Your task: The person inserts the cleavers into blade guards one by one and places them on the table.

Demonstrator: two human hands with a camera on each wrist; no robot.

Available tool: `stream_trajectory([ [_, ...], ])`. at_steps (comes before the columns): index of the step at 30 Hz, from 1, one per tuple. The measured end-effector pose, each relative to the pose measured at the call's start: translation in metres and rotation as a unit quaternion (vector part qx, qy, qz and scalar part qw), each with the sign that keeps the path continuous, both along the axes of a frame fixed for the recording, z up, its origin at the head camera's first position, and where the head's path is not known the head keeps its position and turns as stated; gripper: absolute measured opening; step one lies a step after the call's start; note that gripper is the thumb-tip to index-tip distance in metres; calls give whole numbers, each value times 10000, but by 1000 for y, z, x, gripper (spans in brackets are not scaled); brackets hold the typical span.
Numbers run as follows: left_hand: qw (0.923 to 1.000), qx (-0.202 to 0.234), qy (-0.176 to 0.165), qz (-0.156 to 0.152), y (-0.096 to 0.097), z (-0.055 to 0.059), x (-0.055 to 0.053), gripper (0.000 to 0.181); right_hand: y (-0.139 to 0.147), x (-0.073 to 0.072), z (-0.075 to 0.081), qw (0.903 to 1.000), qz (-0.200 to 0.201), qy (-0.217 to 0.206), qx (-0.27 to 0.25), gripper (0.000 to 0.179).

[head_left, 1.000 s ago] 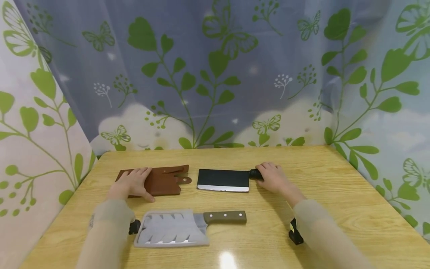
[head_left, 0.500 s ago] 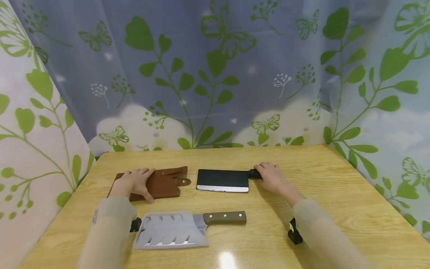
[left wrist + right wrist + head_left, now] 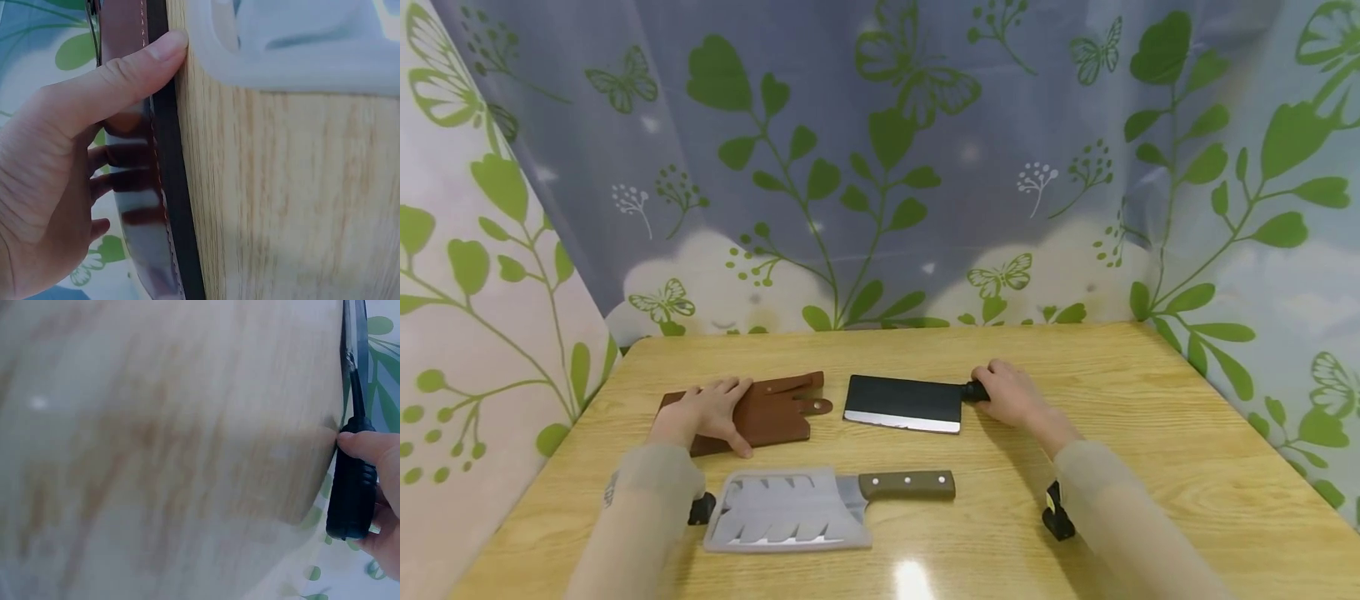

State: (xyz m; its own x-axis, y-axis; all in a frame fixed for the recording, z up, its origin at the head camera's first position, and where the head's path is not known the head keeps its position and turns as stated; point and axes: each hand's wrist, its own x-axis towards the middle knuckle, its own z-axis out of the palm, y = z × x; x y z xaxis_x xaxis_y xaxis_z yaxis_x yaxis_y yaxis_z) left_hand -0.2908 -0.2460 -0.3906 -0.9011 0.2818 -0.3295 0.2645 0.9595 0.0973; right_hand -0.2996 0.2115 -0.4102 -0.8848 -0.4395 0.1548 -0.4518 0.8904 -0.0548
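Observation:
A brown leather knife sheath [image 3: 771, 417] with a snap strap lies at the left of the table. My left hand [image 3: 703, 412] spans it, thumb at the near stitched edge [image 3: 164, 125] and the other fingers toward the far side. Right of the sheath lies a black-bladed cleaver [image 3: 902, 400], its bright cutting edge facing me. My right hand [image 3: 1011, 396] grips its black handle [image 3: 353, 494] between thumb and fingers. The sheath's open, strapped end points toward the cleaver blade, with a small gap between them.
Nearer me lies a second cleaver with a riveted olive-brown handle [image 3: 906, 484], its blade inside a translucent plastic guard [image 3: 782, 510]. The wooden table [image 3: 1000, 533] ends at a leaf-printed curtain [image 3: 880, 208] behind and at the sides.
The sheath has turned slightly, its left end coming nearer to me under my left hand. The cleaver has tilted a little, its handle end now slightly nearer me. The head view shifts slightly.

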Motion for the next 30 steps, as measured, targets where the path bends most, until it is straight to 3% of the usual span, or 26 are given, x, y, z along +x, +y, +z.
stream_trajectory([
  [10,9995,50,301,-107,-4,-3,-2,123,8,1,5,9970,306,-704,-78,35],
  [16,9968,-25,780,-197,-8,-7,3,123,16,8,2,9894,465,-1047,-895,28],
  [21,9924,115,1204,-244,-11,-4,9,124,24,15,5,9836,578,-904,-1452,28],
  [26,9831,312,1742,-472,-11,4,15,120,35,25,10,9800,568,-782,-1739,29],
  [30,9790,338,1914,-623,-9,10,19,116,42,31,15,9794,629,-537,-1843,29],
])
